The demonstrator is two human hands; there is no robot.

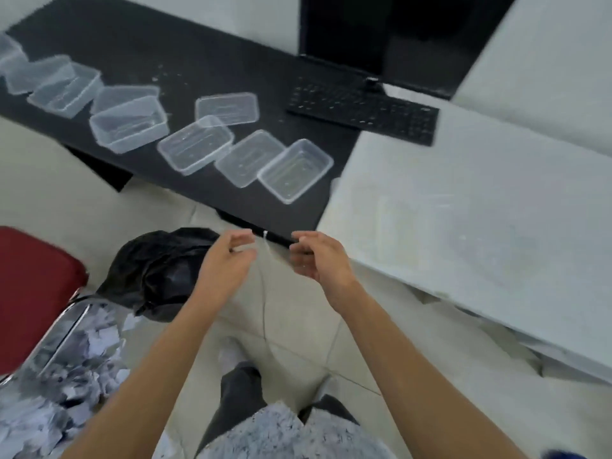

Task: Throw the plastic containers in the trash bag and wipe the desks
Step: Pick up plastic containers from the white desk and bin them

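Note:
Several clear plastic containers (294, 170) and lids (227, 107) lie scattered on the black desk (205, 61). The black trash bag (159, 273) sits crumpled on the floor below the desk's front edge, left of my hands. My left hand (225, 263) and my right hand (318, 260) are raised side by side over the floor, fingers curled toward each other. A faint, blurred clear plastic container (266, 250) shows between them, its rim pinched in my left fingers. The white desk (480, 200) stands to the right.
A black keyboard (364, 111) and a monitor (390, 34) stand at the back where the two desks meet. A red chair (33, 276) is at the left, with a clear bag of shredded paper (66, 376) beside it. My legs are on the tiled floor (298, 326).

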